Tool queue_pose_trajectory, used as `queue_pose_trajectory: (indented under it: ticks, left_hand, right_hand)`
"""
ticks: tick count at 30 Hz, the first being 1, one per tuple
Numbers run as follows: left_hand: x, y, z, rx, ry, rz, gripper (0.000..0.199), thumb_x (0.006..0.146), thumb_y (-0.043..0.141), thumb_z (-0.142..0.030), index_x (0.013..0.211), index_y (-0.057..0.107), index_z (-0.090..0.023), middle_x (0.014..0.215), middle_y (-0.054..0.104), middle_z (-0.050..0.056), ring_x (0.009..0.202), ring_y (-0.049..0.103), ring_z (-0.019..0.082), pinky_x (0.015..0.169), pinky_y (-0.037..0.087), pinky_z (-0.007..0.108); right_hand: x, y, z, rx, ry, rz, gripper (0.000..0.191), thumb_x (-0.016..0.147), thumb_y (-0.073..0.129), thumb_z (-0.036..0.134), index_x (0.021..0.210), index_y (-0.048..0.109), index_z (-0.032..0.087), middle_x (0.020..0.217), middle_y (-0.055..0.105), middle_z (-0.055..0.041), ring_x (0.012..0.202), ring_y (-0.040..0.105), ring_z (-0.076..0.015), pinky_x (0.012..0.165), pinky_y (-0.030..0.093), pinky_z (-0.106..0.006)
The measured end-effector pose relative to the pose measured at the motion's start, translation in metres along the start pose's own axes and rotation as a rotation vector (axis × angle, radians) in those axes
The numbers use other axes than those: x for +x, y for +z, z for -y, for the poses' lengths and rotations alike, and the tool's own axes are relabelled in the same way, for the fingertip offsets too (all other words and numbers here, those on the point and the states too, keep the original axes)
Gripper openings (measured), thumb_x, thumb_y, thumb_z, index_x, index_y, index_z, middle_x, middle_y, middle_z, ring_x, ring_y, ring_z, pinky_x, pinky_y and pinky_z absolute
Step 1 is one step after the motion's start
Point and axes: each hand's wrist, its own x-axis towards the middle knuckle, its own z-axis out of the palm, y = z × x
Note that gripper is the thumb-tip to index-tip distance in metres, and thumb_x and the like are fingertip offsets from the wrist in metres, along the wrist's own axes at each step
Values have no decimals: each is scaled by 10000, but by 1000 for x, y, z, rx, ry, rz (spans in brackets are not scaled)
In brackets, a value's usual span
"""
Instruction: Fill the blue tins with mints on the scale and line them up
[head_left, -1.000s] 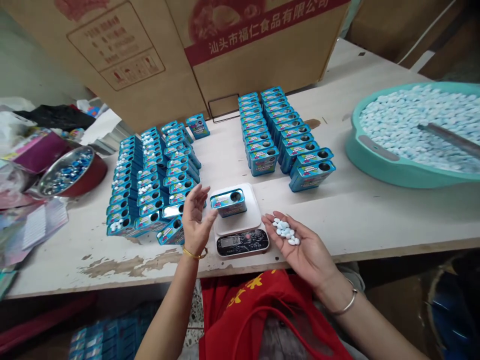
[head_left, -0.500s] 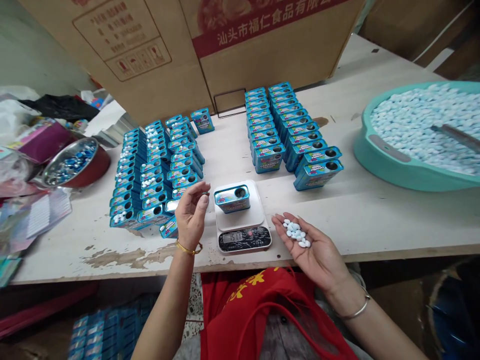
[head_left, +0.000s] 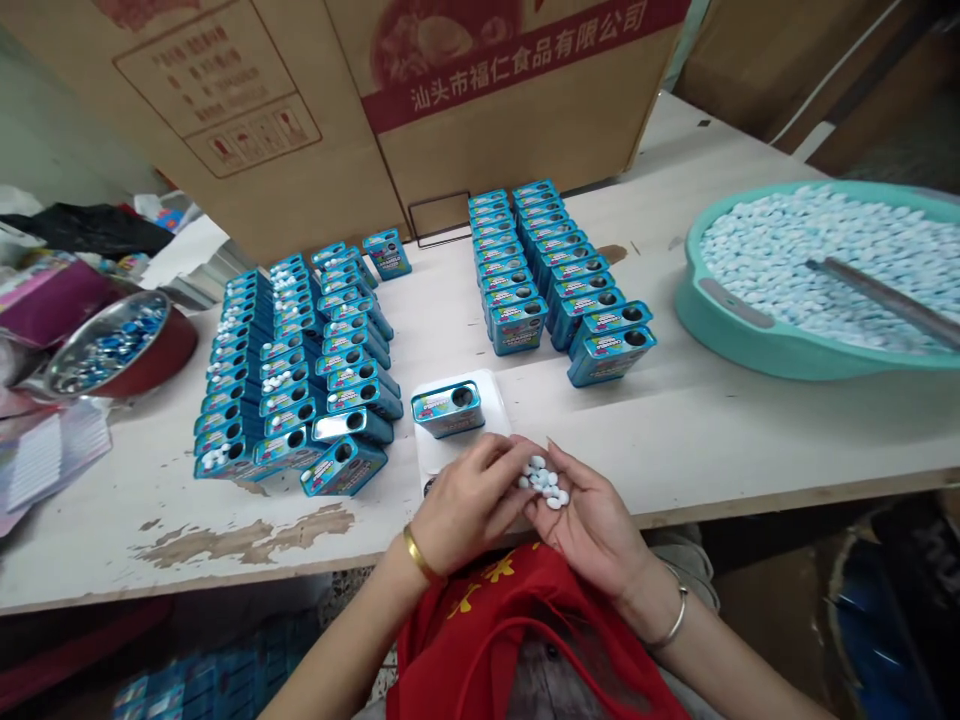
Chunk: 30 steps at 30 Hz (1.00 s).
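On my feed the left hand (head_left: 466,505) is curled over the right hand (head_left: 592,530), its fingertips (head_left: 516,470) touching the heap of pale blue mints (head_left: 544,482) in the right palm. The hands are together, but I cannot tell whether those fingers have pinched a mint. The right hand lies open and cupped, closing on nothing.

The blue tin (head_left: 448,409) rests on the white scale platform (head_left: 491,393), just far of the hands, with its round opening facing up. The mints sit loose, so I'd judge that a flattened palm or a knock from the left fingers could spill them across the scale or the table (head_left: 712,440). The table's near edge (head_left: 225,585) runs just below the hands, and any mint that rolled there could drop onto the red cloth (head_left: 517,610). On the left, the askew tin (head_left: 343,465) lies close to the scale at the end of the tightly packed block, so a swinging left wrist could topple it. The open room is to the right, bare tabletop reaching toward the teal basin (head_left: 750,350).
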Motion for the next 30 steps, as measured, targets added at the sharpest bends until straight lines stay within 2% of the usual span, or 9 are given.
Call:
queue_pose_trajectory:
  ticks: [3,8,13,15,17,21,25,28,30]
  left_hand:
    - [6,12,-5,4,-41,39,300,855,487,-174,1153,523,-174,1053,532,96,934,570,171,798,521,286]
    - [9,21,-4,58,-26,-19,171,869,432,-143,980,561,-155,1021,547,94,915,571,161,789,522,275]
    - [8,23,0,-1,12,-92,129,860,461,-136,943,557,-162,930,563,71,816,556,134,707,503,242]
    - [10,17,3,-62,11,-159,124,848,492,-131,949,559,-160,881,561,54,755,539,115,658,484,222]
    - [14,4,6,-84,-15,-259,121,830,525,-126,938,565,-162,848,561,37,696,520,96,618,462,208]
    - [25,-28,17,48,-115,-417,72,817,554,-140,877,578,-173,833,567,18,674,515,88,619,451,212]
    - [30,-45,28,162,-177,-323,121,837,536,-157,933,607,-177,806,561,14,647,509,89,626,448,225]
    - [29,-46,30,169,-199,-256,191,845,536,-166,1017,618,-185,817,572,18,632,515,85,613,446,222]
    - [28,-46,29,141,-194,-270,150,846,538,-170,960,634,-184,821,580,21,654,527,90,604,444,218]
  right_hand:
    - [1,0,-4,58,-5,13,237,886,433,109,839,665,101,775,733,-45,669,674,-85,613,545,-156]
    - [5,-4,-2,66,-11,9,274,889,405,96,826,672,95,756,729,-51,679,674,-86,664,547,-163]
    - [7,-2,-1,68,-30,-3,271,881,400,78,880,669,49,790,731,-84,685,676,-99,652,552,-172]
    - [7,2,0,62,-23,21,274,882,396,84,888,666,43,768,727,-89,662,678,-110,630,558,-186]
    - [7,8,1,51,-12,46,273,883,395,91,888,665,51,782,729,-105,700,693,-138,673,571,-224]
    - [7,15,3,17,-3,50,242,882,423,118,923,652,47,943,719,-172,963,670,-234,859,541,-327]
    - [6,12,4,4,-15,37,224,879,440,127,953,638,51,993,709,-176,1081,607,-269,926,507,-342]
    - [5,6,6,1,-22,13,224,878,442,124,968,631,43,1023,696,-199,1103,587,-289,917,514,-345]
    - [4,2,8,7,-27,-4,223,878,442,123,965,629,37,1028,691,-211,1108,580,-298,906,521,-346]
